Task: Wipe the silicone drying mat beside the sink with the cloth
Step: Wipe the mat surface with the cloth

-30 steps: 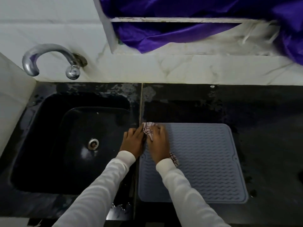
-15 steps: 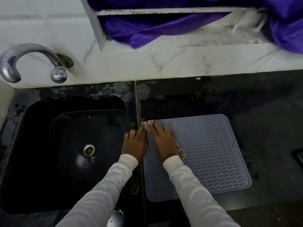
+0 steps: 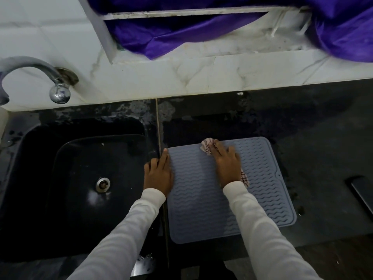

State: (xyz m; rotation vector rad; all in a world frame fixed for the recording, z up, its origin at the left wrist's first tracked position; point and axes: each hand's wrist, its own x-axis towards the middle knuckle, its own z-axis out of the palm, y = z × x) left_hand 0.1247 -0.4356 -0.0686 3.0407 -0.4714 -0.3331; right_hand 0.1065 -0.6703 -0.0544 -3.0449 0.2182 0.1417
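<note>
Most of the mat (image 3: 205, 209) beside the sink (image 3: 66, 178) looks unwiped: your right hand (image 3: 227, 164) presses the cloth (image 3: 206, 147) flat at its far edge, your left hand (image 3: 159, 172), fingers extended, steadying its left edge.

The right hand (image 3: 227, 162) hides most of the checked white cloth (image 3: 206, 147). The curved chrome tap (image 3: 30, 66) runs off the left edge; a flat dark object (image 3: 361, 191) is cut off at right.
</note>
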